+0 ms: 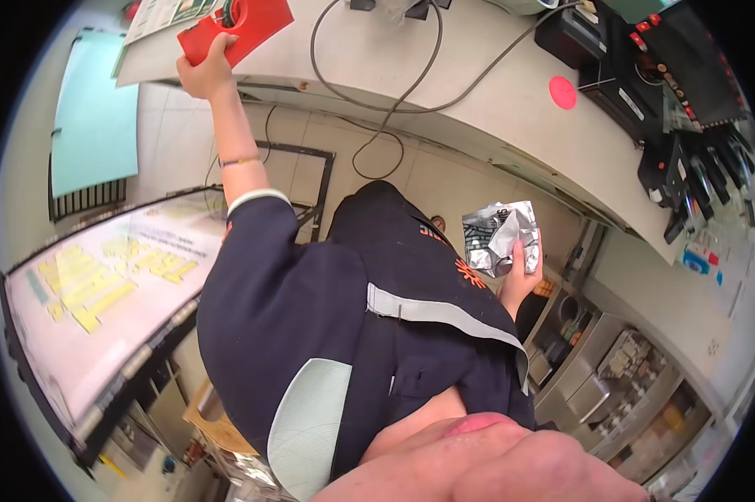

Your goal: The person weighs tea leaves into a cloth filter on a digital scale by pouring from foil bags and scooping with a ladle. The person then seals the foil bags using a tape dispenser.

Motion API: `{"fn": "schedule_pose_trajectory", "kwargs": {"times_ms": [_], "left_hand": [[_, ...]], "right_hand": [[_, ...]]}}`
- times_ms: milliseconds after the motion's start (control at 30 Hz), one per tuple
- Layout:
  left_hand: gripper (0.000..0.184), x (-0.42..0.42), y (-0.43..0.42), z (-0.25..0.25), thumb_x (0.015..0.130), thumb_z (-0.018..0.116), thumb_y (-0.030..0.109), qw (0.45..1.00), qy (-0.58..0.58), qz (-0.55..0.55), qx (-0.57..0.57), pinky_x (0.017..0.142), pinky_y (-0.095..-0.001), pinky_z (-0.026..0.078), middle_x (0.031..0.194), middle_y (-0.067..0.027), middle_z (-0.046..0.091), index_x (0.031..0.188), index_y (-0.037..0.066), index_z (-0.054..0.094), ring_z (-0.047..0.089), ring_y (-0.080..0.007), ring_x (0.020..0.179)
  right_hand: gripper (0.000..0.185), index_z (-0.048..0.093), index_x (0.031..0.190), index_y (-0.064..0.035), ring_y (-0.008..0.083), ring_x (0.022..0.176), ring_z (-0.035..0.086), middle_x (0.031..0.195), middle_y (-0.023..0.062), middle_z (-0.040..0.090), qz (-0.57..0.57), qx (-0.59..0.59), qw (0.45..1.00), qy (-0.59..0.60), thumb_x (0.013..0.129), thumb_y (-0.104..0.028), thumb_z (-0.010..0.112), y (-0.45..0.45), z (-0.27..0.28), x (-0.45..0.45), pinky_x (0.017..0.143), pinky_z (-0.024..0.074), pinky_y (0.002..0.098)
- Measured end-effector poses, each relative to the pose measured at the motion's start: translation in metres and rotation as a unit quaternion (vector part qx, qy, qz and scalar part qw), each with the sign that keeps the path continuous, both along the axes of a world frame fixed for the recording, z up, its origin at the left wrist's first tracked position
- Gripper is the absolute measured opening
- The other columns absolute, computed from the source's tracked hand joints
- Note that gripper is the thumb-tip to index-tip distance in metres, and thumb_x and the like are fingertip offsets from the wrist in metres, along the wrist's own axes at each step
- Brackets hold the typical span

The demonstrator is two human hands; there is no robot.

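My left hand [208, 71], stretched out to the far left, grips a red tape dispenser [264, 32] by its near edge, over the end of the counter. A dark round roll [231, 13] sits in the dispenser, partly cut off by the frame's top. Close to my right side, my right hand [521, 283] is closed around a silver foil pouch [484, 253] with black print. The pouch looks crumpled, and its thumb side faces me. Whether it is torn or sealed I cannot tell.
The pale counter [478, 75] runs across in front of me, with a looped grey cable [317, 50], a pink round sticker [562, 93] and black machines [620, 100]. A framed board with yellow lettering [101, 284] stands left. Metal kitchen equipment [591, 397] is at the lower right.
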State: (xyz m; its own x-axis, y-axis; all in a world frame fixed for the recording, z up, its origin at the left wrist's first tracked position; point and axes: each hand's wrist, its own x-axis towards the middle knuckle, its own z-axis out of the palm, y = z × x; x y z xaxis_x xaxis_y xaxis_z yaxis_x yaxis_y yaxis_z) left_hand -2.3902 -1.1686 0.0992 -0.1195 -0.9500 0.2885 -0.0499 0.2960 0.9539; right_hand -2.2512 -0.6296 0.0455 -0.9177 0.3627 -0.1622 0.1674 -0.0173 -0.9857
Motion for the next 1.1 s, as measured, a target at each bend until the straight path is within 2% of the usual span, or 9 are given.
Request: {"fn": "schedule_pose_trajectory", "kwargs": {"times_ms": [167, 267, 367, 500, 567, 733, 867, 967, 1100], "left_hand": [[0.036, 0.092, 0.091, 0.039, 0.053, 0.072, 0.000, 0.975, 0.145, -0.163, 0.032, 0.069, -0.0312, 0.053, 0.085, -0.0098, 0.060, 0.082, -0.001, 0.053, 0.060, -0.0190, 0.073], [0.048, 0.119, 0.166, 0.052, 0.050, 0.061, 0.001, 0.945, 0.154, -0.288, 0.035, 0.080, -0.0348, 0.054, 0.094, -0.0149, 0.062, 0.097, -0.005, 0.054, 0.063, -0.0254, 0.083], [0.056, 0.096, 0.249, 0.026, 0.048, 0.077, 0.000, 0.900, 0.153, -0.407, 0.034, 0.077, -0.0307, 0.053, 0.092, -0.0073, 0.064, 0.099, 0.003, 0.054, 0.062, -0.0168, 0.083], [0.065, 0.039, 0.367, -0.025, 0.043, 0.086, 0.020, 0.897, 0.093, -0.431, 0.026, 0.072, -0.0278, 0.049, 0.088, -0.0027, 0.060, 0.099, 0.003, 0.057, 0.058, -0.0123, 0.079], [0.067, 0.010, 0.406, -0.061, 0.041, 0.082, 0.032, 0.918, 0.024, -0.383, -0.103, 0.066, -0.0322, 0.049, 0.082, -0.0061, 0.060, 0.097, 0.005, 0.058, 0.059, -0.0210, 0.072], [0.071, -0.010, 0.463, -0.124, 0.043, 0.085, 0.036, 0.954, -0.069, -0.227, -0.182, 0.079, -0.0386, 0.044, 0.092, -0.0070, 0.063, 0.102, 0.007, 0.058, 0.059, -0.0257, 0.080], [0.085, -0.022, 0.494, -0.156, 0.050, 0.083, 0.051, 0.951, -0.192, -0.206, -0.132, 0.096, -0.0466, 0.024, 0.113, -0.0052, 0.058, 0.115, 0.007, 0.048, 0.054, -0.0241, 0.105], [0.087, -0.024, 0.516, -0.155, 0.054, 0.081, 0.049, 0.951, -0.218, -0.190, -0.111, 0.096, -0.0519, 0.024, 0.129, -0.0090, 0.049, 0.121, 0.010, 0.043, 0.044, -0.0282, 0.120], [0.110, 0.028, 0.518, -0.098, 0.061, 0.077, 0.057, 0.897, -0.006, -0.387, -0.212, 0.107, -0.0536, 0.015, 0.146, -0.0176, 0.030, 0.142, 0.004, 0.025, 0.021, -0.0329, 0.139]], "right_hand": [[0.042, 0.054, 0.127, 0.0025, 0.0112, 0.091, 0.058, 0.109, 0.0081, 0.062, 0.028, 0.004, 0.999, 0.040, 0.086, 0.000, 0.062, 0.069, -0.021, -0.031, 0.080, 0.0475, 0.0244], [0.041, 0.054, 0.127, 0.0014, 0.0090, 0.083, 0.057, 0.103, 0.0053, 0.064, 0.008, 0.017, 0.997, 0.078, 0.087, 0.001, 0.061, 0.109, -0.016, -0.047, 0.074, 0.0471, 0.0227], [0.041, 0.054, 0.127, 0.0013, 0.0069, 0.079, 0.055, 0.098, 0.0029, 0.063, 0.004, 0.035, 0.994, 0.106, 0.087, 0.001, 0.061, 0.150, -0.008, -0.059, 0.071, 0.0465, 0.0217], [0.042, 0.053, 0.128, 0.0003, 0.0058, 0.074, 0.053, 0.090, 0.0004, 0.061, -0.049, -0.015, 0.991, 0.121, 0.087, 0.000, 0.061, 0.186, 0.005, -0.058, 0.067, 0.0445, 0.0201], [0.042, 0.052, 0.129, 0.0006, 0.0059, 0.072, 0.052, 0.090, 0.0004, 0.061, -0.064, -0.008, 0.988, 0.140, 0.087, -0.001, 0.060, 0.203, 0.012, -0.049, 0.065, 0.0431, 0.0202], [0.042, 0.052, 0.129, 0.0022, 0.0087, 0.080, 0.056, 0.098, 0.0038, 0.063, -0.090, 0.023, 0.984, 0.152, 0.087, 0.001, 0.059, 0.232, 0.022, -0.015, 0.073, 0.0455, 0.0224], [0.042, 0.053, 0.127, 0.0032, 0.0108, 0.089, 0.058, 0.106, 0.0077, 0.064, -0.090, 0.011, 0.986, 0.141, 0.086, 0.001, 0.060, 0.245, 0.009, 0.002, 0.080, 0.0463, 0.0241], [0.041, 0.055, 0.125, 0.0045, 0.0116, 0.092, 0.059, 0.107, 0.0091, 0.064, -0.023, -0.012, 0.994, 0.104, 0.085, 0.001, 0.061, 0.246, 0.012, -0.005, 0.081, 0.0463, 0.0243], [0.044, 0.056, 0.124, 0.0047, 0.0123, 0.096, 0.059, 0.110, 0.0098, 0.064, 0.209, -0.084, 0.972, 0.069, 0.081, 0.002, 0.064, 0.229, 0.030, -0.035, 0.085, 0.0458, 0.0244]]}}
